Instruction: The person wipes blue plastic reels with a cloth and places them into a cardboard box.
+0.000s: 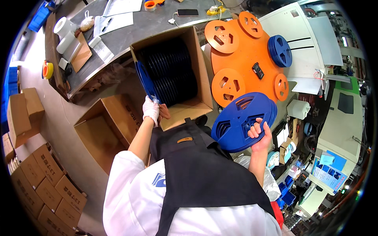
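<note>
In my right hand [260,135] is a stack of large blue plastic reels [232,128], tilted beside my body; my fingers hook through the cut-outs near the middle. My left hand [152,111], in a white glove with some bare fingers showing, closes on the lower edge of a single blue reel [145,83] at the left wall of an open cardboard box [202,74]. Part of that grip is hidden. Inside the box, rows of dark blue reels [167,86] stand on edge, packed close together.
Right of the box is an orange round table [248,55] bearing orange discs [228,84] and a small blue reel stack [280,51]. A grey workbench [130,31] lies beyond. Another open carton [104,128] and stacked cartons [49,192] stand left; a machine [338,129] is far right.
</note>
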Available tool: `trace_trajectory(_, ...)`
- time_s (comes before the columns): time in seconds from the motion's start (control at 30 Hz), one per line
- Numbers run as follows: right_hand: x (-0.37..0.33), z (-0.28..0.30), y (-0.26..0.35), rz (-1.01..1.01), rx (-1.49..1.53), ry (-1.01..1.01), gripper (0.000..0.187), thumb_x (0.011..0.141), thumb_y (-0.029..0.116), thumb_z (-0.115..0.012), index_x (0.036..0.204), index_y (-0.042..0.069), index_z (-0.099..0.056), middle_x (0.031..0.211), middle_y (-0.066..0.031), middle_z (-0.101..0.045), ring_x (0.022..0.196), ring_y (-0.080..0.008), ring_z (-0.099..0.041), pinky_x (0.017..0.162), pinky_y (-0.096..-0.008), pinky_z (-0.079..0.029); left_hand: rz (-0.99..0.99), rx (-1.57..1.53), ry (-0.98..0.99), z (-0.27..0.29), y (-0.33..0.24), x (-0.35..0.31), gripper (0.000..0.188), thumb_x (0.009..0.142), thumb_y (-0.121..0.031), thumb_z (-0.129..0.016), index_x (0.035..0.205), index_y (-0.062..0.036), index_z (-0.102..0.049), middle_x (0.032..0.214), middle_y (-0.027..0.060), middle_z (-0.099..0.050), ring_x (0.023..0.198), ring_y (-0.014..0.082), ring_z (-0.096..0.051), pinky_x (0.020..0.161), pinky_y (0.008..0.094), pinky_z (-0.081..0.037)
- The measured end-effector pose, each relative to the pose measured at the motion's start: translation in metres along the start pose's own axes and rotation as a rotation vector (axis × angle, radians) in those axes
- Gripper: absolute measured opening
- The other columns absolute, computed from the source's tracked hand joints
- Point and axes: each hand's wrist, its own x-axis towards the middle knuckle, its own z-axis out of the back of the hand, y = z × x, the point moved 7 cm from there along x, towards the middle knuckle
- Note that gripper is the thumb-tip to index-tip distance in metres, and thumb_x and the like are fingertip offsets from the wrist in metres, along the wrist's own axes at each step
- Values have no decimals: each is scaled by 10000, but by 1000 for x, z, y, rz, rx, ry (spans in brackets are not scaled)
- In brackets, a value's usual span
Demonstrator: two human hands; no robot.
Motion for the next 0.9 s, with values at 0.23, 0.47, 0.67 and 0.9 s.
trace_trajectory(0.23,-18,5,-3,21,-36,-42,306,943,271,-471,1092,8,-519,643,-11,-428,526,-109,-399,502,-260,-355,131,-167,1,-41,42,77,374,885,-232,-523,1195,-25,-491,1014,225,-626,951,371,-606,826,399,-474)
trace_trajectory(0.47,-28,9,-9,33,-10,-111,293,940,261,-477,1083,10,-526,617,-1,-410,514,-106,-396,495,-261,-356,171,-413,160,-61,40,93,333,872,-180,-569,1163,-31,-507,1011,169,-637,933,305,-617,793,407,-467)
trace_trajectory(0.67,-23,-20,1,91,113,66,365,952,310,-477,1160,10,-492,597,6,-388,476,-94,-378,475,-245,-342,169,-149,212,-61,46,57,581,856,-169,-603,1380,-87,-364,1168,191,-583,1029,288,-584,884,362,-460)
trace_trajectory(0.9,-19,-43,25,160,383,353,448,898,434,-569,1077,47,-431,505,54,-351,394,-56,-344,467,-220,-296,-853,158,335,-8,-150,-85,570,819,-122,-617,1346,-217,-421,1393,151,-406,820,290,-629,694,364,-525)
